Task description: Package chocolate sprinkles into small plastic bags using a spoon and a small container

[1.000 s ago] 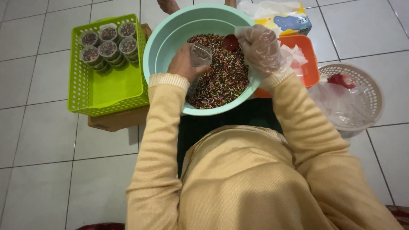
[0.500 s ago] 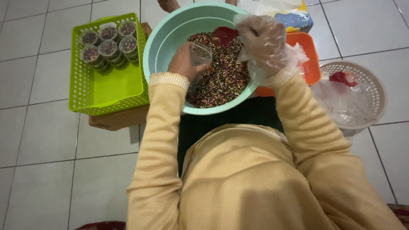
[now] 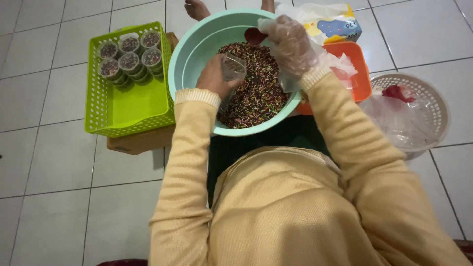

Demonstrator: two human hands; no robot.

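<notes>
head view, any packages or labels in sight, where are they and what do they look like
Soft packet: top edge, behind the orange tray, right of the teal bowl; white with blue and yellow print.
Clear plastic bags: crumpled in the round white basket, far right.
No signs or screens.
</notes>
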